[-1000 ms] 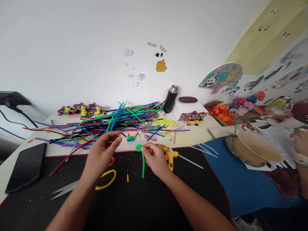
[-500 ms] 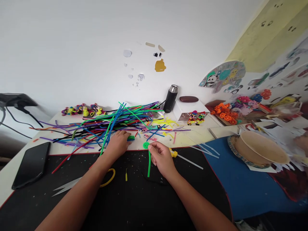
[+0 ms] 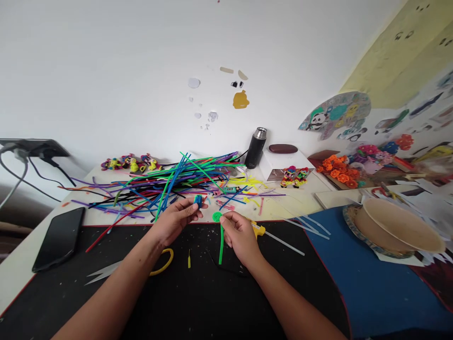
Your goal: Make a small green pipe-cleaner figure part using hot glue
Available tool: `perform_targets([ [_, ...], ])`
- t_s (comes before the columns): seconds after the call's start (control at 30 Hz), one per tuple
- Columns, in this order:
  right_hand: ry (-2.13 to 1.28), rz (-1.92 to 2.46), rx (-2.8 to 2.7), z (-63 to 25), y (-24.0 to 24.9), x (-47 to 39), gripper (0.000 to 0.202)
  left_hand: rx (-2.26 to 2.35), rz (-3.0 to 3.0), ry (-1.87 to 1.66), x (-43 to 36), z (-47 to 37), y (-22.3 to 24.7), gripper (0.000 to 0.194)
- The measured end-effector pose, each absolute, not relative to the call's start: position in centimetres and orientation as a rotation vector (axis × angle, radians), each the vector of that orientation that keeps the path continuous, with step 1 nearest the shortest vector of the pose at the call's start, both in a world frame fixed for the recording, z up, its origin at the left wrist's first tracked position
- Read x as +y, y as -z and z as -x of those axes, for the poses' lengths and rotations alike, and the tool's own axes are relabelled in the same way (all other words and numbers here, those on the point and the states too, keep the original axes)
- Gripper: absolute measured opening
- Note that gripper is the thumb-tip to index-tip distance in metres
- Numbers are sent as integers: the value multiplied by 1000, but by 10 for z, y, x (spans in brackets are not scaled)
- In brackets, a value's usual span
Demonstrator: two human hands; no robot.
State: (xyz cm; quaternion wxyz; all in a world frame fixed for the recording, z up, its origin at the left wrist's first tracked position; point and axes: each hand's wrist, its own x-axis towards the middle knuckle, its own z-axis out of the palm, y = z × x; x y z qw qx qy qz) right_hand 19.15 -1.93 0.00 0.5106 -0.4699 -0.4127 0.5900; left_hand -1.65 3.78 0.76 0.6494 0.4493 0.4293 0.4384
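My left hand (image 3: 179, 217) pinches a small blue piece (image 3: 197, 202), apparently made of pipe cleaner, and holds it raised near the mat's back edge. In my right hand (image 3: 239, 236) is a green pipe cleaner (image 3: 217, 216), its upper end wound into a flat spiral and a straight tail hanging below the fingers. The two pieces are apart, the blue one left of the spiral. Behind my hands lies a heap of pipe cleaners (image 3: 177, 177) in many colours. A yellow glue gun (image 3: 260, 230) with a clear glue stick in it lies beyond my right hand, partly hidden.
Scissors (image 3: 163, 262) with yellow handles lie under my left forearm, near a small yellow-handled tool (image 3: 189, 259). A phone (image 3: 59, 238) rests at left. Behind stand a black flask (image 3: 255, 148) and small figures (image 3: 294, 176). A bowl (image 3: 399, 224) sits at right near loose glue sticks (image 3: 311, 225).
My left hand has lifted off the tabletop by the heap and turned, bringing up the small blue piece. My right hand still holds the green spiral in about the same place. The view has shifted slightly.
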Motion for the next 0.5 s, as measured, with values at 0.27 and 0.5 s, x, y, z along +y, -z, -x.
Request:
perform_targets([
  [0.27, -1418, 1165, -991, -189, 4, -23, 37, 765, -614, -1076, 21, 17, -1, 35],
  [0.5, -1423, 1186, -1010, -183, 6, -24, 40, 730, -536, -1072, 18, 23, 3, 33],
])
